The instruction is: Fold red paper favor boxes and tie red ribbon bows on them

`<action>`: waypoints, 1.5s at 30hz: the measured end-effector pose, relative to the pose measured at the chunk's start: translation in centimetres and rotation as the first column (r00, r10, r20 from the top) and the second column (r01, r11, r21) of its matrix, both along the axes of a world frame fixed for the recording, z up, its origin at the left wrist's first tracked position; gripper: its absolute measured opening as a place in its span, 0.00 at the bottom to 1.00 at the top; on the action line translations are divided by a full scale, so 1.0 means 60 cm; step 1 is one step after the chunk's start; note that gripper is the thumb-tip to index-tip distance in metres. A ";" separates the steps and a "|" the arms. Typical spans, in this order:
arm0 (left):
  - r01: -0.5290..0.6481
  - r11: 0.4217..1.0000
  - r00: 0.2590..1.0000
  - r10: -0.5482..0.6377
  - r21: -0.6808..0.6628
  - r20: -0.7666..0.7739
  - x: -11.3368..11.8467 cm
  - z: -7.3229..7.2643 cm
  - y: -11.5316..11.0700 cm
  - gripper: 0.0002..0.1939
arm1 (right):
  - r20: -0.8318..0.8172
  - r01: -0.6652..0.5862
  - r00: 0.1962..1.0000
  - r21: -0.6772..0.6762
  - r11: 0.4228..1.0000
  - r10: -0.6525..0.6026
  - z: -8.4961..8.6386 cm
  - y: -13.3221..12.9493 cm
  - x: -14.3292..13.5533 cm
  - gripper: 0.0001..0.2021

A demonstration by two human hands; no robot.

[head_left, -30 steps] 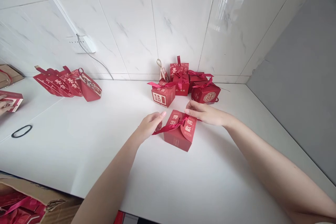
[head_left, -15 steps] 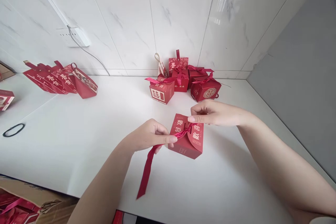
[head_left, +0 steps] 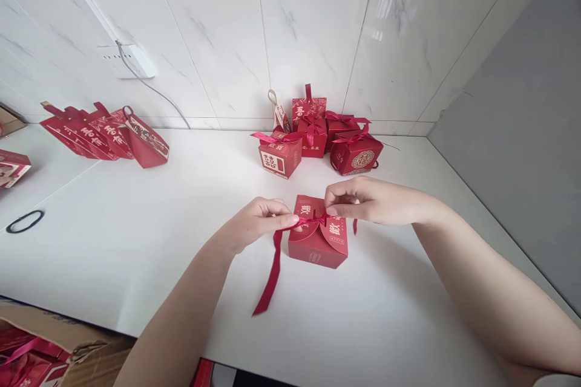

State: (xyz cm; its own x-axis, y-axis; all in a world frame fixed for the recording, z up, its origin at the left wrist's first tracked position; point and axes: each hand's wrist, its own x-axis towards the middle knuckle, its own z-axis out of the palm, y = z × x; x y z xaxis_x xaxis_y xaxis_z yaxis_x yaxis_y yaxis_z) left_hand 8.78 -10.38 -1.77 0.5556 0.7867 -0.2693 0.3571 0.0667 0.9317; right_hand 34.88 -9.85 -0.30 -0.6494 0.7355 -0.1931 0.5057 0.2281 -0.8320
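A red gift box [head_left: 318, 251] with gold characters stands on the white table in front of me. Its two curved top flaps meet in the middle, where a dark red ribbon [head_left: 271, 278] crosses in a knot or twist. My left hand [head_left: 263, 221] pinches the ribbon left of the knot, and a long tail hangs down from it over the table. Close by the knot on the other side, my right hand [head_left: 358, 199] pinches the ribbon's other part; a short end shows below that hand. The fingers partly cover the box top.
Behind the box, several red gift boxes with bows [head_left: 356, 154] stand near the tiled wall. Several red bags [head_left: 106, 136] lean together at the left, with a black ring [head_left: 25, 222] nearer. A cardboard carton [head_left: 97, 360] of red items sits at the lower left.
My left hand has moved slightly up, and the hanging ribbon tail has swung up and right with it. The box has shifted a little left. A ribbon end now shows below my right hand.
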 end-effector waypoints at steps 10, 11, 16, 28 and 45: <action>-0.050 0.996 0.998 0.052 0.068 -0.029 -0.031 -0.007 0.029 0.17 | -0.053 0.077 0.996 0.024 0.997 -0.075 -0.023 0.022 -0.005 0.17; -0.041 0.996 0.998 0.045 0.075 -0.046 -0.034 -0.008 0.030 0.17 | -0.059 0.076 0.995 0.017 0.997 -0.075 -0.025 0.023 -0.006 0.17; 0.021 0.996 0.992 -0.011 0.084 -0.125 -0.038 -0.014 0.035 0.17 | 0.004 0.104 0.994 0.069 0.992 -0.105 -0.030 0.025 -0.007 0.16; 0.028 0.998 0.999 -0.030 0.053 0.042 -0.042 -0.010 0.039 0.16 | -0.053 0.109 0.993 0.015 0.994 -0.108 -0.026 0.028 0.014 0.18; -0.132 0.989 0.841 0.145 -0.063 0.520 -0.039 -0.060 0.057 0.09 | -0.448 0.013 0.894 -0.015 1.000 -0.018 -0.040 0.037 -0.002 0.12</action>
State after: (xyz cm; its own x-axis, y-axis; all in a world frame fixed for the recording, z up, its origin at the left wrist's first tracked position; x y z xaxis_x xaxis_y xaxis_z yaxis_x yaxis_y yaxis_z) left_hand 6.46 -6.97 -5.39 0.5048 0.8632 0.0105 -0.1965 0.1030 0.9751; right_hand 34.77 -7.62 -2.67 -0.6578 0.7455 0.1071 0.0823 0.2125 -0.9737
